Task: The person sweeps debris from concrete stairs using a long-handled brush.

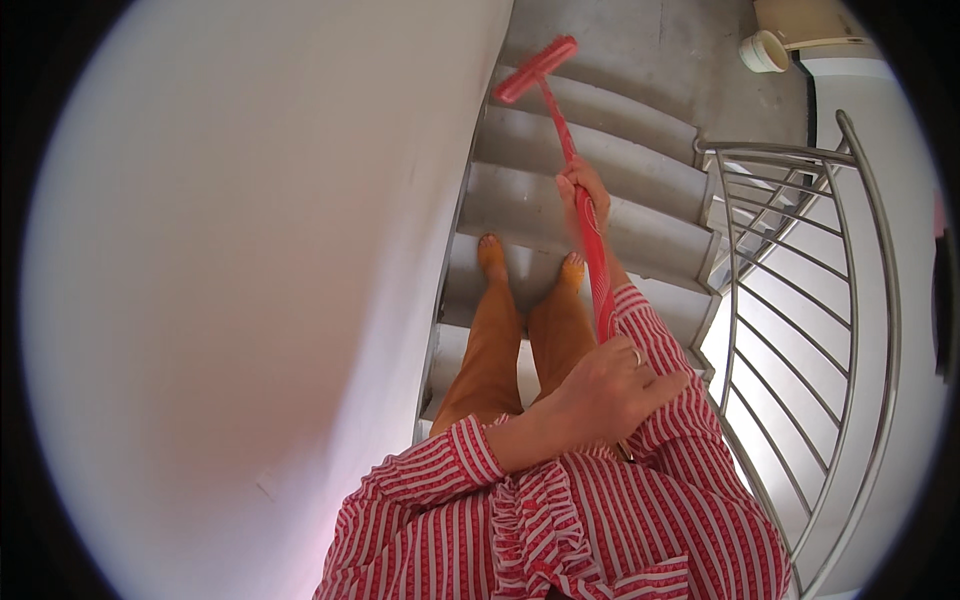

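Note:
With both hands I hold a red long-handled broom (598, 262) that slants away from my body over the stairs. My left hand (612, 388), with a ring on one finger, is closed round the near end of the handle, close to my waist. Further along, my right hand (585, 195) wraps the handle below the broom head. That narrow red head (536, 70) is at the far end, over the upper-middle of the view beside the wall; whether it touches a step cannot be told.
Grey concrete steps (600, 150) fall away ahead, and my feet stand on one of them. A white wall (250, 250) runs along the left. A curved metal railing (885, 290) borders the right. A white bucket (764, 52) lies tilted at the far right.

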A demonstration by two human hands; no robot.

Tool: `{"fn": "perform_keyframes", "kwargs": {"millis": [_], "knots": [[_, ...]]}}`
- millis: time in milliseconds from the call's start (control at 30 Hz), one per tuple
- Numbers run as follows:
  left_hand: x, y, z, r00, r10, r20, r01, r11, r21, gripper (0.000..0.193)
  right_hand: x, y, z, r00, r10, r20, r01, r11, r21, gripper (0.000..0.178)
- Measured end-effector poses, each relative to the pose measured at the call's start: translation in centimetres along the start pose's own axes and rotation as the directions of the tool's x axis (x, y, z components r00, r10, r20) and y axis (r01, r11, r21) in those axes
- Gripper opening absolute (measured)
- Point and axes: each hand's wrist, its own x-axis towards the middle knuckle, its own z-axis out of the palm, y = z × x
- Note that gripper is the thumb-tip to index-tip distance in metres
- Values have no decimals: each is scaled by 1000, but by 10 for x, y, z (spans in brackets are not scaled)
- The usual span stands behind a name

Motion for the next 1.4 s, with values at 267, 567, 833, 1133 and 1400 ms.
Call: {"fn": "perform_keyframes", "kwargs": {"millis": [267, 567, 833, 1133, 1400], "knots": [[-26, 7, -3, 881, -320, -348, 229, 932, -280, 31, 34, -22, -48, 940, -58, 335, 110, 984, -139, 25], [-79, -4, 32, 725, -619, -302, 546, 784, -296, 37, -103, 52, -14, 488, 125, 864, 170, 957, -235, 26], [-57, -5, 4, 827, -402, -393, 319, 911, -259, 39, -65, 5, -17, 725, 153, 672, -146, 987, -67, 22], [-35, -28, 3, 983, -34, -179, 6, 988, -156, 43, -60, -48, 16, 929, 210, -303, -206, 977, 45, 22], [-67, -34, 5, 974, -222, 47, 225, 972, -67, 45, -147, -43, 9, 883, 421, 208, -387, 904, -183, 21]]}}
